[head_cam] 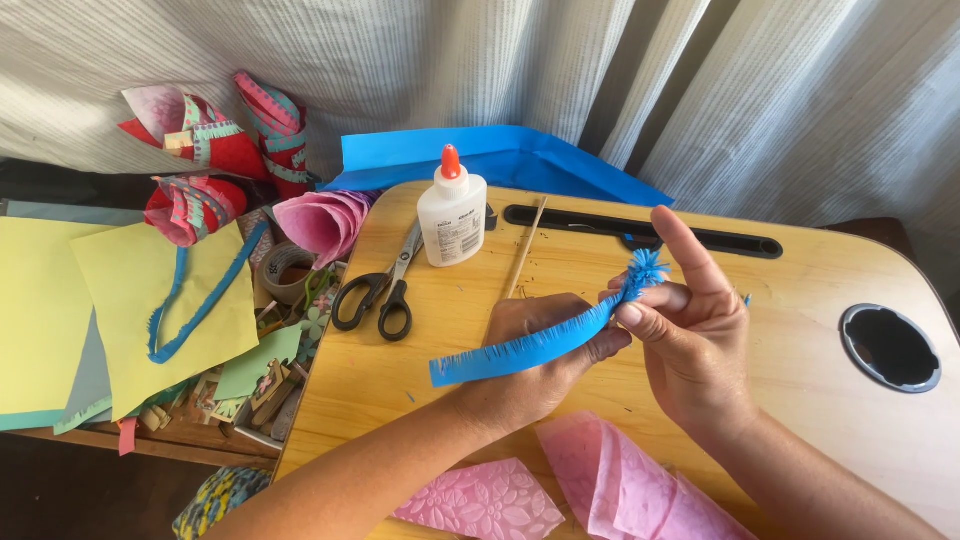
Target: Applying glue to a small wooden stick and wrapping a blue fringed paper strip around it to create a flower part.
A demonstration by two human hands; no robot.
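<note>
The step in hand looks like rolling a fringed blue strip [530, 350] into a tuft: the rolled end [647, 267] already stands as a small bristly head above the wooden lap desk [800, 300], and the free tail runs down and left, its cut fringe along the upper edge. The left hand [545, 355] is closed under the strip, thumb and fingers pinching it near the middle. The right hand [690, 330] grips the rolled end between thumb and middle fingers, with the forefinger raised straight beside the tuft. Both hands hold the strip in the air, clear of the desk. Behind them on the desk stand a glue bottle [452, 210] with an orange cap, scissors [385, 285] lying shut just left of it, and a thin wooden stick [524, 250] just right of it. Pink embossed paper [560, 490] lies at the near edge, under the forearms. Off the desk to the left lie yellow sheets [120, 300] with another blue fringe [200, 300] on them, and paper cones [215, 150]. As I judge it, the next move calls for the right fingers to turn the roll evenly while the left feeds the tail taut, keeping the plain edge lined up so the tuft does not spiral loose.
</note>
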